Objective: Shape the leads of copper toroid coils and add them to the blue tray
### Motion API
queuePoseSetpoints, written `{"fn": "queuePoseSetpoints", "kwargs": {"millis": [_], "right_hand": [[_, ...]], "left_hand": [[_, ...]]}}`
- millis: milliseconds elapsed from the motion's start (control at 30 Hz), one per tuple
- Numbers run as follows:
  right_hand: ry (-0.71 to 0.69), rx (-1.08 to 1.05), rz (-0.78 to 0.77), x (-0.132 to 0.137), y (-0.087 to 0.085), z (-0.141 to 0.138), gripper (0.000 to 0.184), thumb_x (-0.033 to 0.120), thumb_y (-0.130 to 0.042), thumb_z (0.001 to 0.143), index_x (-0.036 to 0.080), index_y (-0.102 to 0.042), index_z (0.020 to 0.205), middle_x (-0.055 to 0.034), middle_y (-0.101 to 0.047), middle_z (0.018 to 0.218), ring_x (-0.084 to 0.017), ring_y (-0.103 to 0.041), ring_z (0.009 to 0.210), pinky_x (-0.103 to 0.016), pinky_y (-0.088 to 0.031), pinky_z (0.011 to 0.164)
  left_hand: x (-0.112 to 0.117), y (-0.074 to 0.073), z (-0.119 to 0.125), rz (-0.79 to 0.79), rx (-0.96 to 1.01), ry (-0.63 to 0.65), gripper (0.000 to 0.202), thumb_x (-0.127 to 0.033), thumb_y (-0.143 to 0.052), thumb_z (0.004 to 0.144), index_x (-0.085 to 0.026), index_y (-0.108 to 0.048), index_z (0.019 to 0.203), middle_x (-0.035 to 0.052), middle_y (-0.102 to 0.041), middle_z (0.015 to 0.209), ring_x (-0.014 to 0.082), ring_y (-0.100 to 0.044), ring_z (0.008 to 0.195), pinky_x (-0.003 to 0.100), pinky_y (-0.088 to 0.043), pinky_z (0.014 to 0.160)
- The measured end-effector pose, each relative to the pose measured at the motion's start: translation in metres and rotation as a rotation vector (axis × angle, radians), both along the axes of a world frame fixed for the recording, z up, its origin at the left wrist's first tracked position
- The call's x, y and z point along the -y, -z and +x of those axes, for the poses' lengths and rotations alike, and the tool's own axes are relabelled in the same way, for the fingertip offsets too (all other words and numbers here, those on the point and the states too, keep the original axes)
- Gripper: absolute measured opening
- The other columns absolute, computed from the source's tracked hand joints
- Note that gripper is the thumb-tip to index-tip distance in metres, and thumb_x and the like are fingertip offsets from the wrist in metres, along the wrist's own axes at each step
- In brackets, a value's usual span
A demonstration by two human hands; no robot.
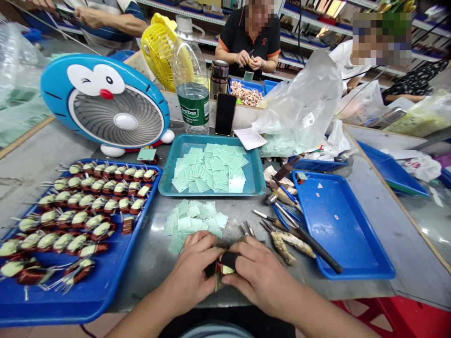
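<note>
My left hand (192, 272) and my right hand (262, 274) meet at the front edge of the table, fingers bent around one small wound coil (227, 270). Only a strip of its pale green face and red-brown winding shows between the fingers; the rest is hidden. Dark bands wrap fingers of the hands, and some drab cloth-like material shows around them. Just beyond my left hand lies a loose heap of thin pale green square plates (193, 220). Pliers (282, 239) with wrapped handles lie close to my right hand.
At left, a blue tray (116, 281) holds rows of copper coils. A teal tray (211, 188) of green plates sits ahead, a blue tray (347, 230) and a hammer (306, 234) at right. Behind stand a fan (120, 105), bottle (192, 89) and phone (225, 114). Co-workers sit beyond.
</note>
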State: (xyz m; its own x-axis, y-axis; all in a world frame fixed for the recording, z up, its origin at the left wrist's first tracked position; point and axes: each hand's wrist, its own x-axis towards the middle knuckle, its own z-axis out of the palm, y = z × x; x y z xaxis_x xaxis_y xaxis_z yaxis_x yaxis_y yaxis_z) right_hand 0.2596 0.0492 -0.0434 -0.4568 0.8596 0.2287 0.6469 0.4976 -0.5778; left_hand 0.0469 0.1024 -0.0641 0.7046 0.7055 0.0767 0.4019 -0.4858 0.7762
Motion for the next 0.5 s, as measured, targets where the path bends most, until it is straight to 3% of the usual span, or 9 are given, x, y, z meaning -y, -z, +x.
{"fn": "queuePoseSetpoints", "kwargs": {"millis": [133, 200, 267, 333, 400, 500], "right_hand": [[-0.090, 0.019, -0.015, -0.007, 0.000, 0.004, 0.024, 0.034, -0.057, 0.102, 0.014, -0.061, 0.088, -0.0008, -0.064, 0.101, -0.010, -0.048, 0.089, -0.025, -0.035, 0.084], [-0.093, 0.019, -0.024, -0.006, -0.002, 0.004, 0.022, 0.037, -0.058, 0.101, 0.017, -0.063, 0.095, -0.0003, -0.064, 0.104, -0.010, -0.050, 0.091, -0.025, -0.038, 0.086], [-0.010, -0.025, -0.053, 0.001, -0.002, 0.004, 0.031, 0.045, -0.064, 0.097, 0.022, -0.062, 0.118, -0.0004, -0.063, 0.114, -0.010, -0.054, 0.101, -0.025, -0.041, 0.094], [0.132, -0.084, -0.096, 0.013, 0.000, 0.005, 0.059, 0.051, -0.072, 0.090, 0.025, -0.052, 0.138, -0.0018, -0.060, 0.125, -0.011, -0.055, 0.114, -0.024, -0.043, 0.102], [0.253, -0.125, -0.120, 0.027, 0.005, 0.007, 0.067, 0.050, -0.076, 0.087, 0.025, -0.048, 0.143, -0.0027, -0.056, 0.131, -0.011, -0.053, 0.122, -0.022, -0.045, 0.106], [0.328, -0.140, -0.132, 0.045, 0.013, 0.009, 0.063, 0.041, -0.076, 0.089, 0.027, -0.049, 0.144, -0.0032, -0.055, 0.134, -0.012, -0.053, 0.125, -0.021, -0.046, 0.107]], "left_hand": [[-0.001, 0.000, 0.000, -0.019, 0.034, 0.021, 0.012, -0.017, -0.072, 0.083, -0.021, -0.069, 0.094, 0.0031, -0.057, 0.087, 0.0271, -0.051, 0.099, 0.040, -0.036, 0.086], [-0.001, -0.001, 0.000, -0.020, 0.018, 0.023, 0.011, -0.015, -0.071, 0.083, -0.020, -0.067, 0.093, 0.0035, -0.057, 0.088, 0.0269, -0.051, 0.098, 0.040, -0.036, 0.085], [0.001, -0.002, -0.001, -0.008, -0.007, 0.021, 0.015, -0.016, -0.071, 0.085, -0.020, -0.067, 0.099, 0.0042, -0.059, 0.092, 0.0274, -0.051, 0.100, 0.040, -0.037, 0.085], [0.003, -0.003, -0.003, 0.016, -0.021, 0.014, 0.029, -0.024, -0.075, 0.086, -0.023, -0.065, 0.113, 0.0053, -0.061, 0.101, 0.0284, -0.051, 0.103, 0.041, -0.038, 0.088], [0.005, -0.005, -0.005, 0.034, -0.021, 0.014, 0.046, -0.032, -0.079, 0.085, -0.025, -0.061, 0.126, 0.0066, -0.062, 0.108, 0.0295, -0.051, 0.106, 0.043, -0.038, 0.091], [0.003, -0.015, -0.006, -0.002, -0.007, 0.042, 0.030, -0.031, -0.071, 0.090, -0.025, -0.066, 0.119, 0.0058, -0.062, 0.099, 0.0277, -0.053, 0.100, 0.040, -0.039, 0.087]]}}
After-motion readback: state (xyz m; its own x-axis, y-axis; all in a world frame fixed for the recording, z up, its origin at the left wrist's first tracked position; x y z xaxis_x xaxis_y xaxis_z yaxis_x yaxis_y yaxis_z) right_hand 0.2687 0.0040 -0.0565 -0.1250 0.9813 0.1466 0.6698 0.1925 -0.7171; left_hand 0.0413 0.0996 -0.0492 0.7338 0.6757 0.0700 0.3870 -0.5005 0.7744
